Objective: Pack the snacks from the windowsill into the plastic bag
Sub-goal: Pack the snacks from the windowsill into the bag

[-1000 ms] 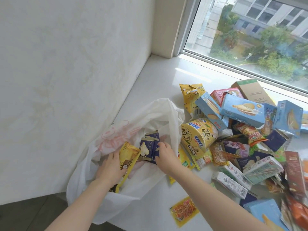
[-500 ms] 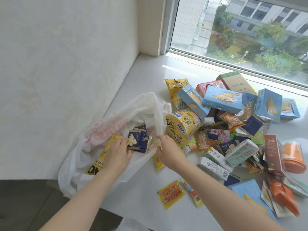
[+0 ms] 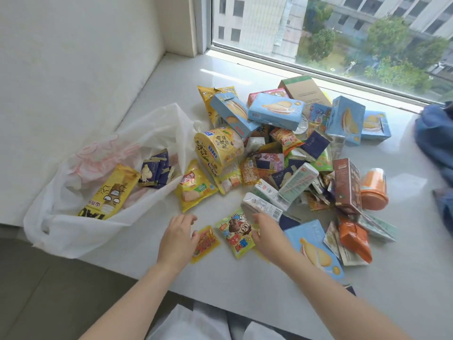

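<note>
Both hands have withdrawn from the plastic bag (image 3: 73,217) since half a second ago and now sit over the front edge of the windowsill (image 3: 171,77). The yellow packet (image 3: 109,190) and the dark blue sachets (image 3: 157,170) they were handling remain inside the bag, which lies open at the left front corner of the sill. Left hand (image 3: 177,238): fingers loosely extended, holding nothing, thumb touching or just beside a small orange-yellow sachet (image 3: 204,242). Right hand (image 3: 266,233): fingers relaxed, empty, at the right edge of a cartoon-printed packet (image 3: 236,233); contact cannot be confirmed. The main heap of snacks (image 3: 282,153) lies toward the window, untouched, including a yellow tub (image 3: 218,148) just beside the bag mouth. Assessment: one deposit complete, next pick beginning; task is at an early stage
</note>
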